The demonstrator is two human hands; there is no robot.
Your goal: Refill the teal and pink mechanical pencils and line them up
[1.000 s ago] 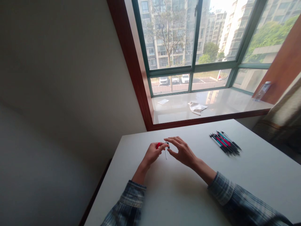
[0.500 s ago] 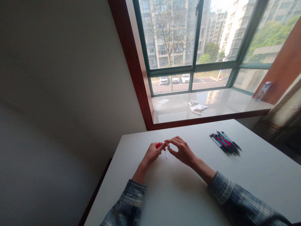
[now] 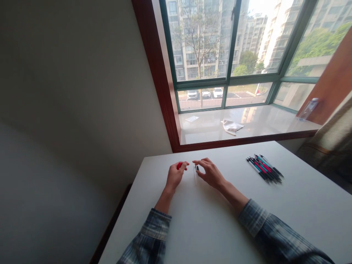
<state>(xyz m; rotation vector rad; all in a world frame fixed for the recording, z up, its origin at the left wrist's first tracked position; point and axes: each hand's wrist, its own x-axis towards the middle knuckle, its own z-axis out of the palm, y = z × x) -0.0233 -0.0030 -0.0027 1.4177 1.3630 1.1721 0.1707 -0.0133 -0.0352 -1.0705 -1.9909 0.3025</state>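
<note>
My left hand (image 3: 174, 176) is closed around a red pen part (image 3: 179, 165), most of it hidden by the fingers. A short gap to the right, my right hand (image 3: 210, 173) curls with its index finger stretched out. A small black pen part (image 3: 197, 168) shows by its thumb and appears pinched there. Just left of that hand is a thin white stick like a pen refill (image 3: 195, 178); I cannot tell whether it lies on the table or is held.
Several pens (image 3: 264, 168) with black, white, red and teal parts lie in a bundle on the white table (image 3: 209, 227). Beyond it, the window sill (image 3: 203, 134) bears a crumpled white cloth (image 3: 231, 127), a paper (image 3: 191, 118) and a clear bottle (image 3: 308, 109). A wall (image 3: 82, 110) rises at left.
My hands, fingertips together half a second ago, have come apart. The left has drawn left with the red part, while the right has stayed near the white stick.
</note>
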